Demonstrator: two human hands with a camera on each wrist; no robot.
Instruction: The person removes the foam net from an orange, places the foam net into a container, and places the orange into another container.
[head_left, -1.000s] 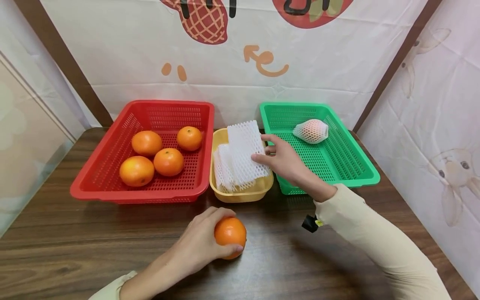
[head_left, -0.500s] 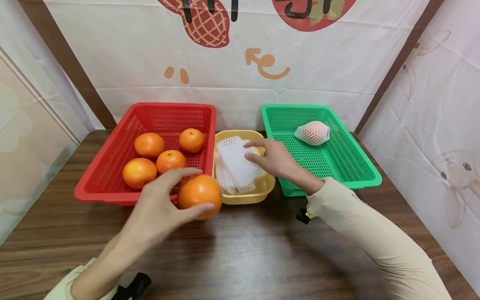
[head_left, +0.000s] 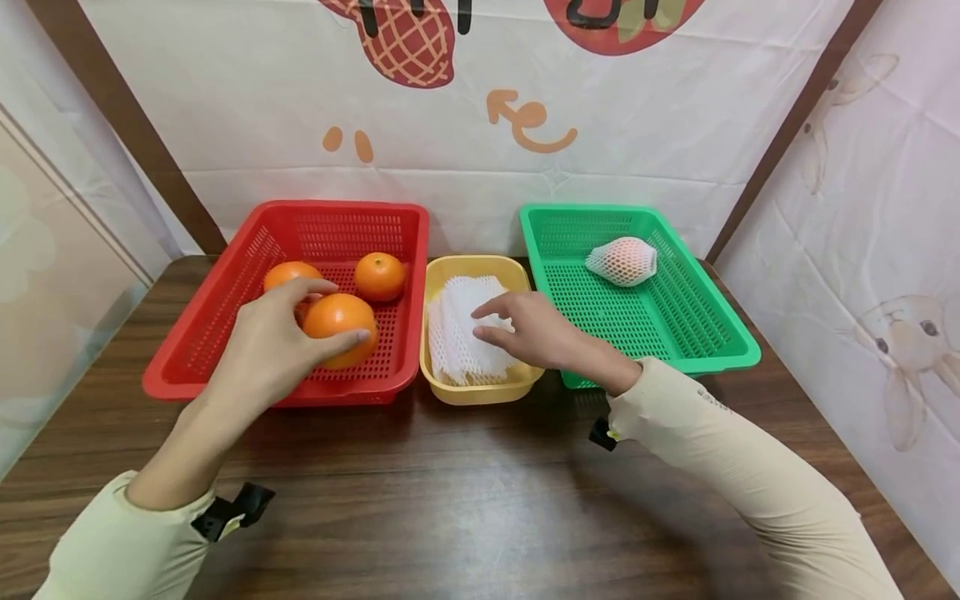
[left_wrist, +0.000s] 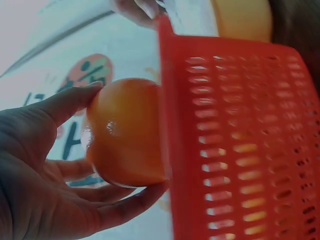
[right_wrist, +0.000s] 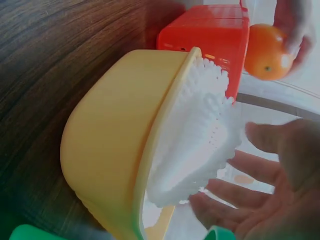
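My left hand (head_left: 281, 333) grips an orange (head_left: 339, 328) (left_wrist: 127, 132) and holds it over the red basket (head_left: 225, 350) (left_wrist: 240, 140), above other oranges lying there. Two of these oranges (head_left: 379, 276) (head_left: 288, 273) show beside the held one. My right hand (head_left: 517, 333) (right_wrist: 270, 180) hovers with loose, spread fingers over the white foam nets (head_left: 461, 333) (right_wrist: 200, 145) in the yellow tub (head_left: 480, 393) (right_wrist: 110, 150). It holds nothing.
A green basket (head_left: 675, 333) at the right holds one fruit wrapped in foam net (head_left: 622, 261). The three containers stand in a row at the back of the dark wooden table (head_left: 465, 500), against a printed cloth backdrop.
My left hand lifted the orange off the table front and carried it left and back over the red basket. My right hand let the raised foam net drop back into the yellow tub.
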